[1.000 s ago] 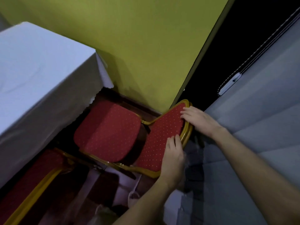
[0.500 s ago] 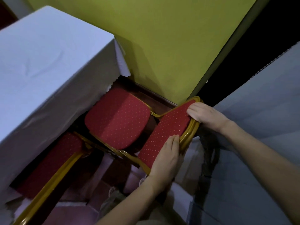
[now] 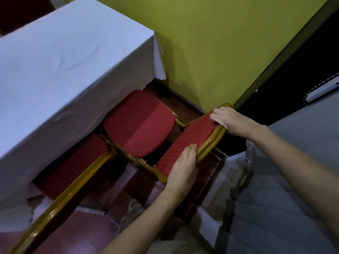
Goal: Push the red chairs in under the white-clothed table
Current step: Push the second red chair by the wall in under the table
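A red chair with a gold frame stands at the corner of the white-clothed table [image 3: 60, 57]. Its dotted seat [image 3: 141, 123] reaches partly under the hanging cloth. My left hand [image 3: 183, 165] grips the near end of the chair's backrest [image 3: 190, 140], fingers over the red padding. At the backrest's far top corner, by the wall, my right hand [image 3: 231, 120] holds on. A second red chair [image 3: 73, 165] sits to the left, its backrest close against the cloth and its seat hidden under the table.
A yellow-green wall [image 3: 211, 43] rises just behind the chair, with a dark wooden skirting at its foot. Another cloth-covered table [image 3: 293, 189] stands close on my right. My foot and trouser leg [image 3: 134, 208] show on the reddish floor below.
The view has swung right and down, bringing the second chair and more of the tabletop into sight. The held chair's seat sits a little further under the cloth. Both hands keep their grip.
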